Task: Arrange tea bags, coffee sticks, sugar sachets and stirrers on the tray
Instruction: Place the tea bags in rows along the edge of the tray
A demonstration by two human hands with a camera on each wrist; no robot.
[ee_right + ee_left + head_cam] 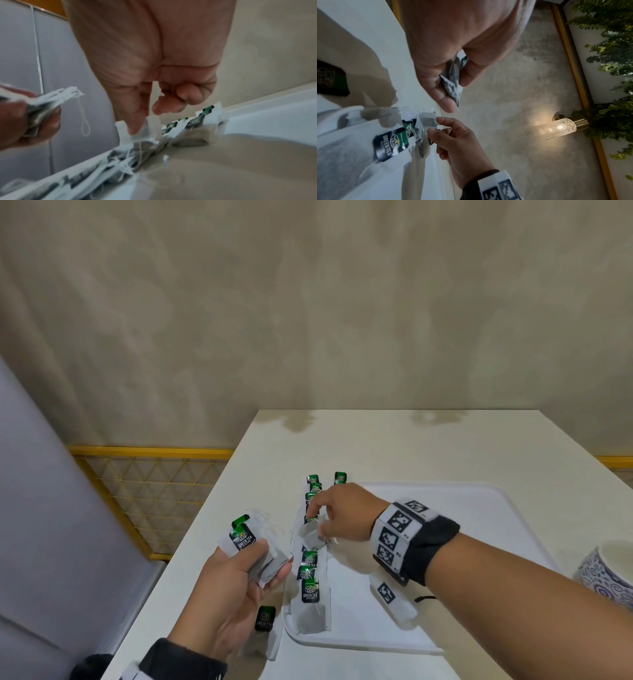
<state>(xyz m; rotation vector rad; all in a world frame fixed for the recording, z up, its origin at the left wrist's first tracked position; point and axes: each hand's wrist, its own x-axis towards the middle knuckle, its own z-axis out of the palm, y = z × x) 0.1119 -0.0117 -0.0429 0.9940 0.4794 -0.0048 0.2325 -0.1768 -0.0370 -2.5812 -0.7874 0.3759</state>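
Note:
My left hand (253, 563) grips a small stack of green tea bags (251, 546) above the table's left edge, seen edge-on as a stack of bags (453, 75) in the left wrist view. My right hand (317, 520) pinches one tea bag (310, 537) between thumb and fingers at the left rim of the white tray (496, 508); the pinched bag (149, 129) shows in the right wrist view. A row of tea bags (310, 580) with green tags lies along that rim. One tea bag (265, 619) lies on the table outside the tray.
A blue-patterned white cup (608, 570) stands at the tray's right edge. The white table (376, 440) meets a beige wall at the back. A yellow wire rack (150, 491) and a grey panel (41, 508) lie left of the table.

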